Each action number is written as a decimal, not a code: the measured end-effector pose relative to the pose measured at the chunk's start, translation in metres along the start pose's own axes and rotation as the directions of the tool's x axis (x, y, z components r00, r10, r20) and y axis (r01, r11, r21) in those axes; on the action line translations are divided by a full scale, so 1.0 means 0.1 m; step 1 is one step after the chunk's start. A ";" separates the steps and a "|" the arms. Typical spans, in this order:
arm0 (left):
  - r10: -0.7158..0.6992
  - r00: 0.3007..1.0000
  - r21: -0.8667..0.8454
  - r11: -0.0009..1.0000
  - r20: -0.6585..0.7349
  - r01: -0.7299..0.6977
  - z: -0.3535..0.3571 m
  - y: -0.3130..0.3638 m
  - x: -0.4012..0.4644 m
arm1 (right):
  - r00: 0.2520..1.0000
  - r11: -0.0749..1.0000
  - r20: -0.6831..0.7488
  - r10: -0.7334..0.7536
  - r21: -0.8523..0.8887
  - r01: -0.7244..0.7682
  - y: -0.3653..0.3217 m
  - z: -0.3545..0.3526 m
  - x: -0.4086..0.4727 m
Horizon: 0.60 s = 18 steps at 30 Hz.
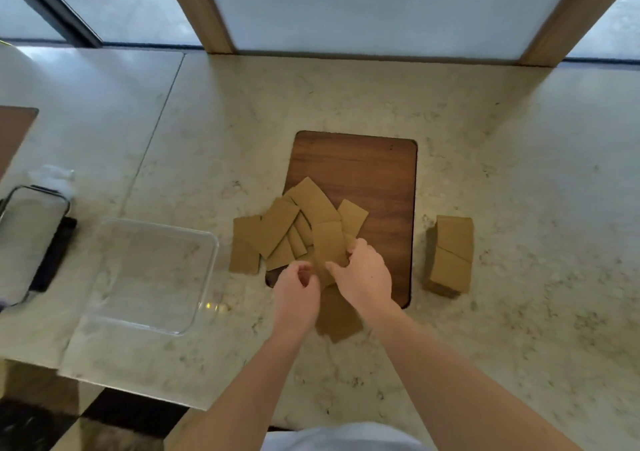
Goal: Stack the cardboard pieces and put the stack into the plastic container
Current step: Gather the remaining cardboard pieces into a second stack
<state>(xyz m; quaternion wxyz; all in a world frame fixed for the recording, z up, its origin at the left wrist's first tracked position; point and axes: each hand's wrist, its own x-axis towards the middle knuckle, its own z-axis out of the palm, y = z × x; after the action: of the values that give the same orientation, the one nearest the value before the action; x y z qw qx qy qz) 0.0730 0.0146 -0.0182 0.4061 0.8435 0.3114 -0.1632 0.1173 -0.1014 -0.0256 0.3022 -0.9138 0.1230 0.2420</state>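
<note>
- cardboard pieces [298, 224]: plain tan brown, no print, spread in the middle of the scene.
- cardboard stack [452, 253] on the right: the same tan, with darker brown shaded sides.
- cutting board [377, 170]: dark reddish brown with fine wood grain running near to far.
- counter [502, 160]: cream marble look, mottled with faint grey-brown veins and specks.
- plastic container [152, 274] on the left: clear and colourless, the counter's pattern showing through.
- tray [31, 243] at the far left edge: glassy, pale inside, on a black base.
- window frame [204, 7] at the far side: light brown wood around frosted pale grey-white panes.
</note>
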 end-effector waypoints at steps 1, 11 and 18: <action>-0.005 1.000 -0.013 1.000 0.009 0.005 0.00 0.03 0.05 | 1.000 1.000 -0.009 0.021 -0.011 -0.021 -0.01 0.04 0.00; -0.097 0.991 -0.427 0.895 0.095 0.129 -0.22 0.09 0.23 | 0.998 0.944 0.051 -0.021 0.329 0.003 -0.03 -0.12 -0.17; 0.115 0.542 -0.517 0.512 0.832 0.686 -0.71 -0.16 0.23 | 0.863 0.919 0.378 -0.335 0.334 0.210 -0.12 -0.76 -0.38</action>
<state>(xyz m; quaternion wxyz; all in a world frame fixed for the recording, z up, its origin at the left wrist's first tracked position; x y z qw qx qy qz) 0.0812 0.0876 0.0040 0.7949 0.3171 0.2902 -0.4281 0.1178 -0.1358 0.0533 0.4799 -0.7939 -0.0447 0.3707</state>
